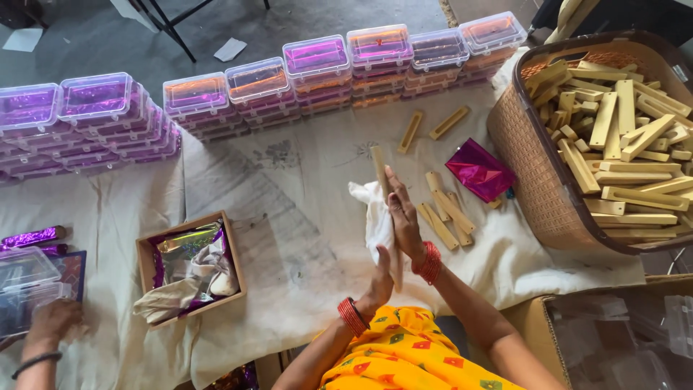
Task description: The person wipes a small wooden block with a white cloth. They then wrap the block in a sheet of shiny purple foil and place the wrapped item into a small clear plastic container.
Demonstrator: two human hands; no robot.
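A long pale wooden stick (378, 162) stands tilted over the cloth-covered table. My right hand (404, 217) lies along it with fingers stretched and grips it. My left hand (378, 280) is just below, closed around a white cloth (369, 217) that wraps against the stick's left side and lower end. Both wrists wear red bangles. The stick's bottom end is hidden behind my hands.
A brown woven basket (530, 170) full of wooden sticks stands at right. Loose sticks (446, 215) and a purple foil pouch (478, 170) lie beside it. Clear boxes with purple foil (317, 56) line the back. A cardboard box (189, 269) sits left. Another person's hand (50, 321) rests at far left.
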